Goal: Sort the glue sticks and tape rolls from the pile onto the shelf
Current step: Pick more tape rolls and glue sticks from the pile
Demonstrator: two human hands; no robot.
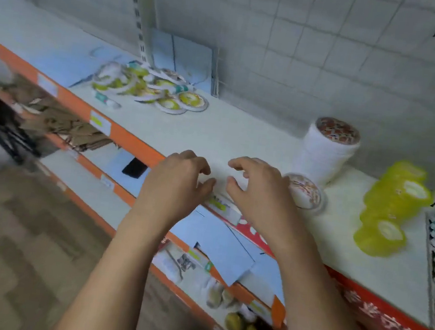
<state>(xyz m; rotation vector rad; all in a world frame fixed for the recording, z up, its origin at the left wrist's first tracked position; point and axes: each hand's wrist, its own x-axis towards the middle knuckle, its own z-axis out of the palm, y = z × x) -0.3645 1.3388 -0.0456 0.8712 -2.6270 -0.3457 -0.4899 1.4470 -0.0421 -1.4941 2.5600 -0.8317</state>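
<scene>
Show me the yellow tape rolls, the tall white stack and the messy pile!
yellow tape rolls [393,209]: head view, on the middle of the yellow group.
tall white stack [325,158]: head view, on its white side wall.
messy pile [149,89]: head view, on the middle of the heap.

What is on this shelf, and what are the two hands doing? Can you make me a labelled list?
shelf: white top, orange front edge
pile: yellow-green tape rolls, far left
white stack: upright, patterned top, by the wall
patterned roll: flat, in front of the stack
yellow rolls: heaped on the right
left hand: empty, fingers loosely curled
right hand: empty, beside patterned roll
</scene>
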